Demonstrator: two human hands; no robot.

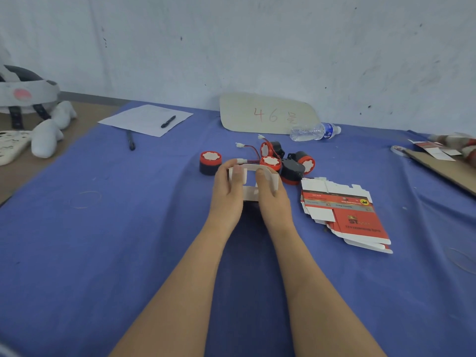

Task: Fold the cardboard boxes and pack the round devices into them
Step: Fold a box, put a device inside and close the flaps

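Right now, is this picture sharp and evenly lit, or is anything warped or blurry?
Head view: soft, even light with no glare; the blue cloth-covered table bows at its edges from the wide lens; the red-and-white items at the far right edge are smeared; both hands cast a faint shadow under the white cardboard box.

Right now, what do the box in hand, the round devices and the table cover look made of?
Box: thin matte white card that creases at the flaps. Round devices: seemingly moulded plastic, black bodies with red caps and a slight sheen. Table cover: blue cloth, matte and wrinkled.
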